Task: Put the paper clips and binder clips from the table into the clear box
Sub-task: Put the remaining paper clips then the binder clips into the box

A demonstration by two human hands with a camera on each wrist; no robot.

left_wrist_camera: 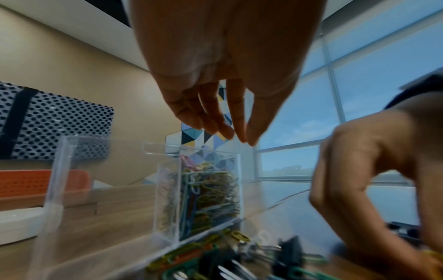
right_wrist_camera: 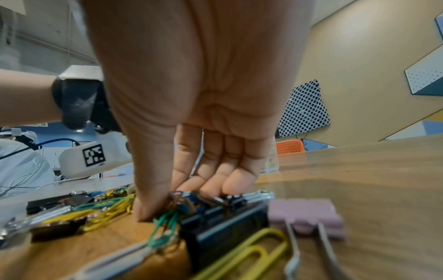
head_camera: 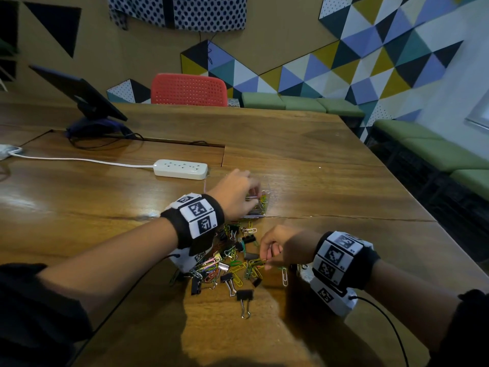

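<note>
The clear box (head_camera: 264,205) (left_wrist_camera: 199,191) stands on the wooden table, holding many coloured paper clips. My left hand (head_camera: 252,193) (left_wrist_camera: 242,136) hovers just over its open top, fingers pointing down with nothing visible between them. A loose pile of paper clips and black binder clips (head_camera: 232,260) (right_wrist_camera: 107,210) lies nearer me. My right hand (head_camera: 267,256) (right_wrist_camera: 167,204) is down on the right side of the pile, thumb and fingers pinching a small bunch of green and blue paper clips (right_wrist_camera: 167,221). One black binder clip (head_camera: 244,299) lies alone at the front.
A white power strip (head_camera: 180,169) with its cable lies just behind and left of the box. A dark screen on a stand (head_camera: 84,99) is at the back left, a red chair (head_camera: 189,90) behind the table. The table's edge (head_camera: 412,197) runs along the right.
</note>
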